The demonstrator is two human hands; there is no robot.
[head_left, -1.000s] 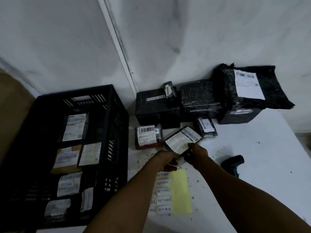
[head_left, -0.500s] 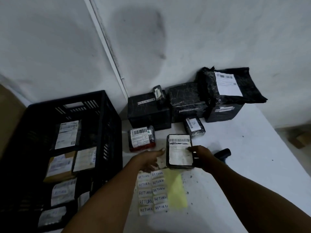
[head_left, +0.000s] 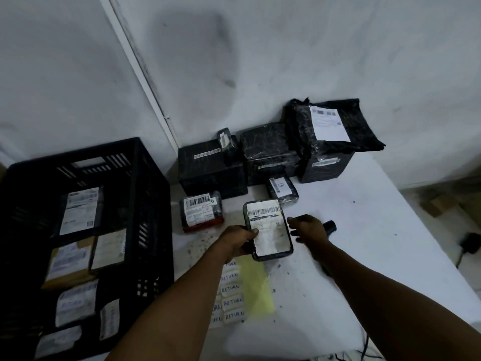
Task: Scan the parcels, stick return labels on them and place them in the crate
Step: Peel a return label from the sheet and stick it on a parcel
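A: What is sitting at the far left?

B: A black slatted crate (head_left: 145, 204) is standing on the left edge of the white desk (head_left: 364, 256), and several labelled parcels are lying flat inside it.

A: And moving toward the middle?

B: A small red-edged parcel (head_left: 201, 214) is lying on the desk just right of the crate. Nearer the person, a sheet of RETURN labels (head_left: 233, 295) is lying flat, with a bare yellow strip down its right side. The desk there is looking speckled with dark crumbs.

A: What are the hands doing?

B: The left hand (head_left: 238, 242) is gripping a flat black parcel (head_left: 268, 229) by its left edge, thumb curled over the top, holding it label-up just above the labels sheet. The right hand (head_left: 308, 227) is hovering just right of that parcel, apart from it, its fingers loose and grasping nothing.

A: Further right?

B: A black scanner (head_left: 330, 226) is lying on the desk, partly hidden behind the right hand. Larger black-wrapped parcels (head_left: 268, 149) are crowding against the grey, smudged wall (head_left: 286, 48) at the back. Off the desk's right edge, a dark plug and cable are lying on the floor.
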